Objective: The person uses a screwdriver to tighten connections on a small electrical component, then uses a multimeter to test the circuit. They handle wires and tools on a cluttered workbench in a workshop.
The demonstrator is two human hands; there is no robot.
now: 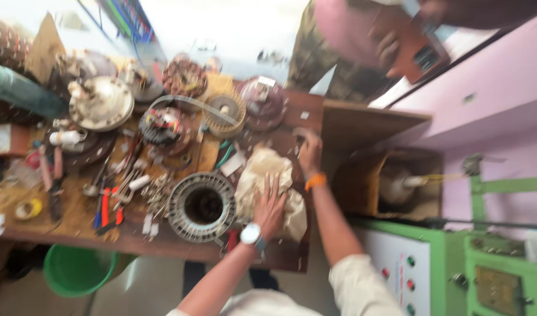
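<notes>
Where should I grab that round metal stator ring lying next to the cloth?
Judging by its pose, grip the stator ring by its outer rim, from above. It lies flat with its bore facing up, the left hand and cloth crowd its right side, so the near edge looks freest.

crumpled beige cloth (258, 169) on workbench (163, 243)

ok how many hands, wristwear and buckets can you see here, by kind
person's own hands: 2, left hand and right hand, both on the crumpled cloth
wristwear: 2, watch, orange band
green bucket: 1
total: 5
</notes>
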